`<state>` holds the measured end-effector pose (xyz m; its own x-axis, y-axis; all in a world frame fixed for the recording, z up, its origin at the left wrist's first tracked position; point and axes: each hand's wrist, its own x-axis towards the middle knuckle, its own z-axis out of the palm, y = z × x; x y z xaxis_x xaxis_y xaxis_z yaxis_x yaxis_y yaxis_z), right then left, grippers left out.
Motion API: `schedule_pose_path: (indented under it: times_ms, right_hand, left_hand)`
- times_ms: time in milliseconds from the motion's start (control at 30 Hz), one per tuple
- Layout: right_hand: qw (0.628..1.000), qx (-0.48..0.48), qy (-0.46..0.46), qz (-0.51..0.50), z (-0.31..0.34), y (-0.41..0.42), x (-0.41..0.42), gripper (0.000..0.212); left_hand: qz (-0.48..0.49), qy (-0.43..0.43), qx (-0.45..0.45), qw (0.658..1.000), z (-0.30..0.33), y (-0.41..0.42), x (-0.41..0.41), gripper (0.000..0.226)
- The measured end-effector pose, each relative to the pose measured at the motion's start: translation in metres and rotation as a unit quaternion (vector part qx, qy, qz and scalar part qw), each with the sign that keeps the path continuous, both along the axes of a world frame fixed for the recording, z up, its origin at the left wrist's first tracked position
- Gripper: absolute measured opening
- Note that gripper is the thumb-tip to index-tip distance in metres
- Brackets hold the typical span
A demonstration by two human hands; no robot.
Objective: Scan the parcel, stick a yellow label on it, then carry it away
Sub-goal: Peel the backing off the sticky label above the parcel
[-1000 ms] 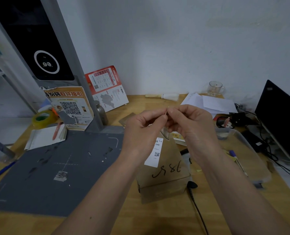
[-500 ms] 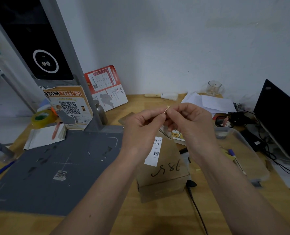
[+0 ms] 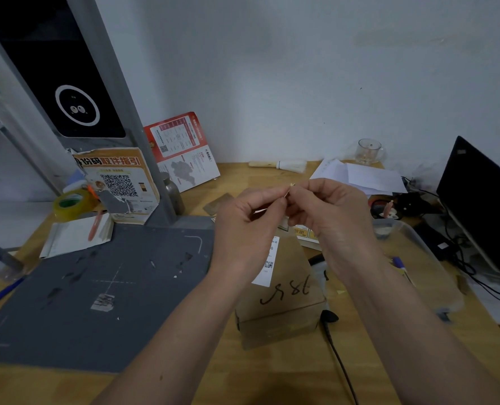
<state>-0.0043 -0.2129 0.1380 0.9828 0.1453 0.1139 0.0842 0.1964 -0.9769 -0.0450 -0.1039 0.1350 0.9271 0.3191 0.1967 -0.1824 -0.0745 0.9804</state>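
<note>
Both hands pinch one small label above the parcel.
Your left hand (image 3: pixel 248 226) and right hand (image 3: pixel 330 217) meet fingertip to fingertip, fingers narrowed onto a thin yellowish label (image 3: pixel 289 189), seen edge-on. Cardboard parcel (image 3: pixel 281 290) sits on the counter (image 3: pixel 272 372) just below your fingers, white barcode sticker (image 3: pixel 267 261) on top. Grey scan mat (image 3: pixel 96 287) lies left of them.
</note>
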Motion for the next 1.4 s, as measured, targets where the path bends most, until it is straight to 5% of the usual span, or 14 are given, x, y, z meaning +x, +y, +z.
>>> schedule_pose_path:
  times_ms: [1400]
  right_hand:
    - [0.984,-0.129,-0.119,0.005,-0.003,0.002,0.001,0.009]
  left_hand:
    - [0.009,0.019,-0.097,0.995,0.003,0.007,0.009,0.012]
